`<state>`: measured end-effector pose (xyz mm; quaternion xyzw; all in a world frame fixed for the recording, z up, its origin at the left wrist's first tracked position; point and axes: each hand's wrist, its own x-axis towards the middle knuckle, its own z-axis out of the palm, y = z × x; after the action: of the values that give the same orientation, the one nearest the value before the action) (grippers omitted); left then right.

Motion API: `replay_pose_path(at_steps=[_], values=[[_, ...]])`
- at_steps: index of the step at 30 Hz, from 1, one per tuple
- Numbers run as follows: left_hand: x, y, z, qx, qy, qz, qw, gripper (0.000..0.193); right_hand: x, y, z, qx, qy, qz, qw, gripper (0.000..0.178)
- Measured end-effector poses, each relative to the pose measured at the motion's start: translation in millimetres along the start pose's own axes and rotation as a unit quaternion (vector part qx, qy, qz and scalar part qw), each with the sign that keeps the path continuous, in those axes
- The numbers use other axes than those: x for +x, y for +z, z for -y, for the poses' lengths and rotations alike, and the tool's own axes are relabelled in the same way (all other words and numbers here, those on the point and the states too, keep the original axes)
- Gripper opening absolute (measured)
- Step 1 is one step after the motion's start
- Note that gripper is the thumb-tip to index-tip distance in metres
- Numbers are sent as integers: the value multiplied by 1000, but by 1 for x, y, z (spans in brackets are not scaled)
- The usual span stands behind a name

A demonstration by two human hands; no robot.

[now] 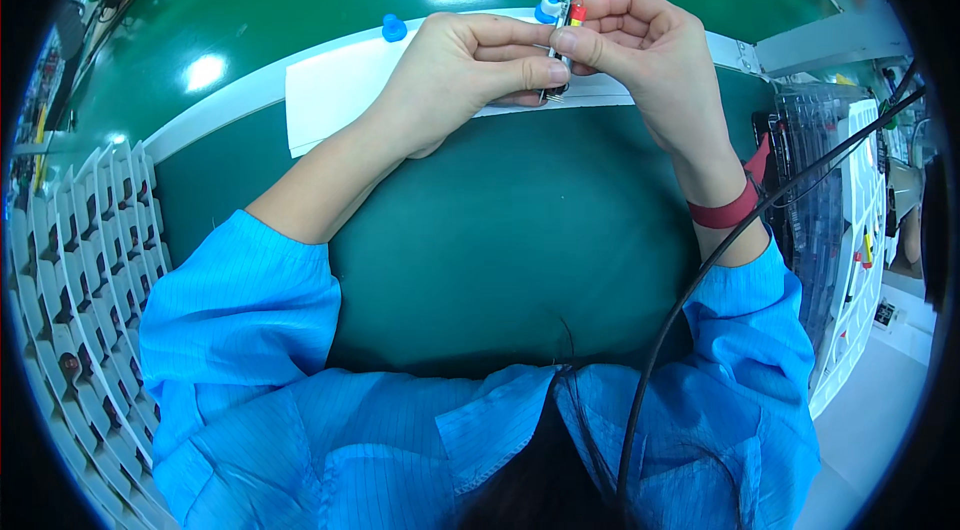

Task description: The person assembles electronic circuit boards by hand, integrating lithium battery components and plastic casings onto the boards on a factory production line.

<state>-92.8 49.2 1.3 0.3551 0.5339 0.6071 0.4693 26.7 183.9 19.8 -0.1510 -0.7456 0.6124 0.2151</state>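
Both hands meet at the far edge of the work surface, over a white sheet [335, 95]. Between the fingertips of my left hand [465, 65] is a small flat dark part with silvery edges [556, 80], held on edge; its exact kind is unclear. My right hand [650, 55] pinches the upper end of the same part. A small red and yellow piece [578, 14] shows at the right fingertips, and I cannot tell whether it is joined to the part. Just behind the fingers stands a blue and white cap-like piece [548, 8]. Left of my hands sits a blue knob-shaped piece [394, 28].
Stacked pale compartment trays [95, 280] line the left side. On the right are clear plastic trays [810, 160] and a white rack [850, 260]. A black cable [690, 295] hangs across my right forearm. A white-edged ledge [225, 120] borders the green surface.
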Motion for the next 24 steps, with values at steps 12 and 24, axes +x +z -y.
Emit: replay_pose_path(at_steps=[12,24], values=[[-12,16,8,202,95,-48,974,22,-1,4,-4,42,25,14,999,29],[-7,5,-4,67,-30,28,997,26,8,-12,1,60,-11,97,993,22]])
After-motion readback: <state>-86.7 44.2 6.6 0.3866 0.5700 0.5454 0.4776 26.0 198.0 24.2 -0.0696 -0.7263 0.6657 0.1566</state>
